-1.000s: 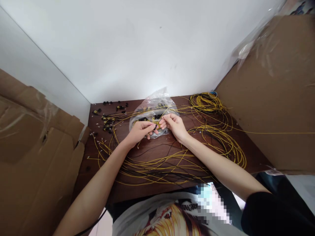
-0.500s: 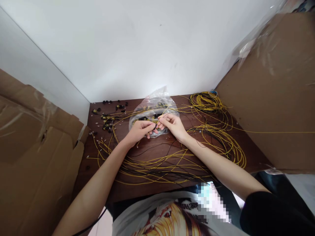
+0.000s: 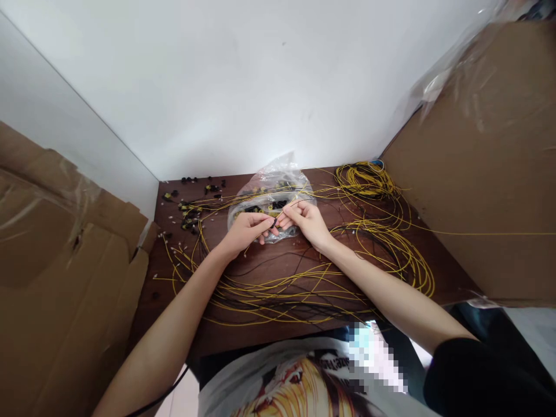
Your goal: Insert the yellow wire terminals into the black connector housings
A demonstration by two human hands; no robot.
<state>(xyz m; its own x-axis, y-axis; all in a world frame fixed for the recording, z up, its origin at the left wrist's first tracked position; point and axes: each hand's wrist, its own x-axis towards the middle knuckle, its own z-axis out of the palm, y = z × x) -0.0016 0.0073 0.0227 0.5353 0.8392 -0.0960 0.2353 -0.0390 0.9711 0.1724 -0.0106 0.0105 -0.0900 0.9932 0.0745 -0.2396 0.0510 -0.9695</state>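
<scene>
Between the thumb and fingers of my left hand (image 3: 248,231) is a small black connector (image 3: 273,223), too small to make out in detail. My right hand (image 3: 307,223), closed in a pinch, holds a thin yellow wire (image 3: 280,215) that runs to the connector. A fine black wire also passes by its fingertips. Both hands are close together over the front of a clear plastic bag (image 3: 278,171) containing black and yellow parts. Loops of yellow and black wire (image 3: 286,289) lie below my hands and pass under my forearms.
Small black and yellow parts (image 3: 189,217) and tiny white bits are scattered at the table's left. A wire coil (image 3: 365,178) lies at the back right. Cardboard walls (image 3: 486,162) flank the brown table (image 3: 260,336), and a white wall (image 3: 260,87) stands behind.
My right hand has shifted very slightly to the right, and the yellow wire shows more clearly between the hands. My left hand keeps its place and hold.
</scene>
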